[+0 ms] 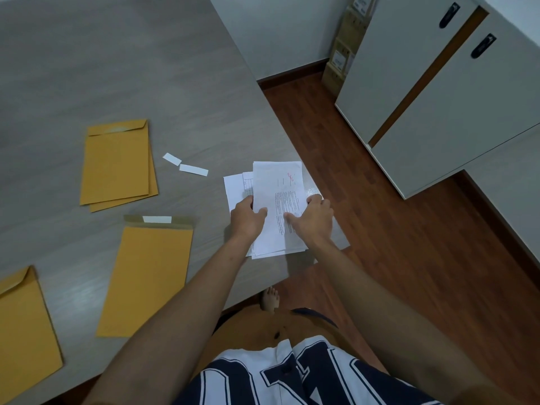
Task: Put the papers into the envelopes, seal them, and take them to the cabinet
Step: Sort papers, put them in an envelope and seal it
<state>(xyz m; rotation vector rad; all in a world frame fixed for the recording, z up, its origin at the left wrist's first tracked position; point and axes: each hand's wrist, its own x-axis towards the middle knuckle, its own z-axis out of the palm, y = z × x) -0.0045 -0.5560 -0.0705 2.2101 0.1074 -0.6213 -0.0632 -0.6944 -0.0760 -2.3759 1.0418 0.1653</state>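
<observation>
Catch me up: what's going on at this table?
A person stands at the grey table, gripping a stack of white papers by its sides with the left hand and right hand, near the table's right edge. Four brown envelopes lie to the left, one with its flap open. Whether any is filled cannot be told. Two loose white strips lie between. The white cabinet stands to the right.

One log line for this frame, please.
stage: gathering papers | left hand: grips papers' left edge | right hand: grips right edge | envelopes: flat on table
</observation>
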